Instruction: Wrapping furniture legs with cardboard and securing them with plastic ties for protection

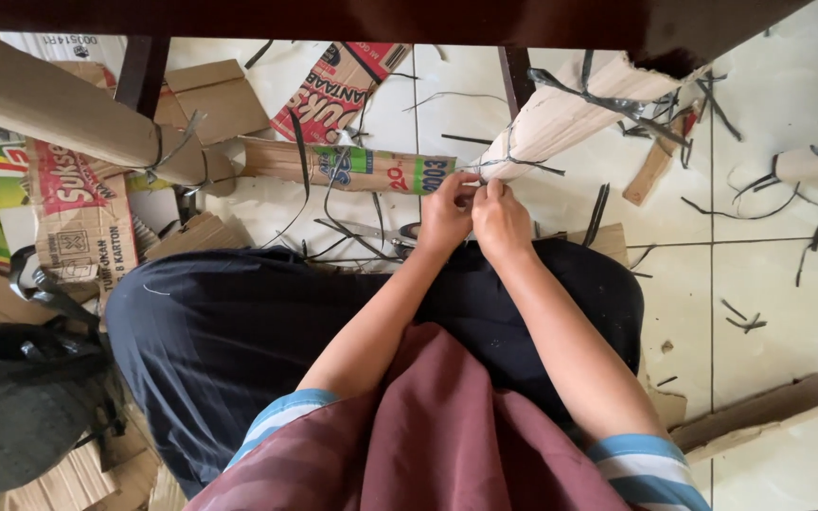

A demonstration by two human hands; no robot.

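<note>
Two hands meet at the near tip of our cardboard roll (560,118): left hand (445,220) and right hand (501,222), fingers pinching a dark strap (523,163) there. The tie looks unfinished. Lying on the floor (769,274) past our knees, the roll's long axis runs up-right, away from us; one tied roll (68,118) rests left.

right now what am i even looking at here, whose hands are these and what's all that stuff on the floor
This is one picture from a camera worn on a person's head, looking down at their own lap and hands. No machine is involved. The left hand and right hand meet at the end of a rolled cardboard bundle, their fingers pinching a thin dark strap wrapped around it. On the tiled floor lie flat cardboard pieces, another tied roll, loose strap offcuts and a black plastic bag.
</note>
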